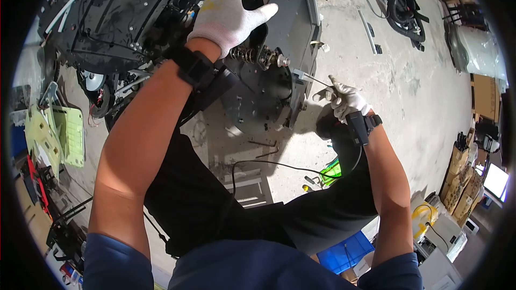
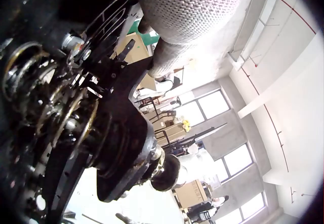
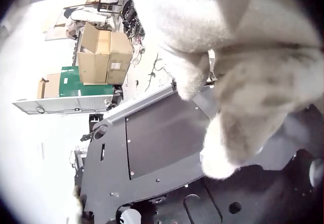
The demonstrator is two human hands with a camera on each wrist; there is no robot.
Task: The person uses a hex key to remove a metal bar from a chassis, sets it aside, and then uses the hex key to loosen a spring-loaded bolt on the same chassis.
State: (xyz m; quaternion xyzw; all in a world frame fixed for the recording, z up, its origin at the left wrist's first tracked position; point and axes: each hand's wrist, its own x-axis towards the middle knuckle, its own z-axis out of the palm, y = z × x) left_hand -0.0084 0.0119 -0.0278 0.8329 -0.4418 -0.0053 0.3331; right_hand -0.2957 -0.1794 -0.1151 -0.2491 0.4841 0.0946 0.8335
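In the head view my left hand [image 1: 228,13], in a white knit glove, reaches over a black metal vehicle frame [image 1: 252,99] with thumb and index finger spread apart. Just below its wrist sits a coil-spring shock absorber [image 1: 247,55]; its greasy coils [image 2: 66,115] loom large in the left wrist view. Lower right, my gloved right hand [image 1: 346,101] pinches a slender metal rod-like tool [image 1: 318,79] that points toward the frame's edge; its exact kind cannot be told. The right wrist view shows gloved fingers [image 3: 223,153] over the dark frame panel [image 3: 162,138].
Two L-shaped hex keys [image 1: 267,150] lie on the concrete floor between the legs, beside a black cable [image 1: 279,164]. Green-handled tools [image 1: 330,173] are near the right knee. Dark vehicle parts [image 1: 400,5] lie far right, and yellow-green panels [image 1: 67,134] stand at left.
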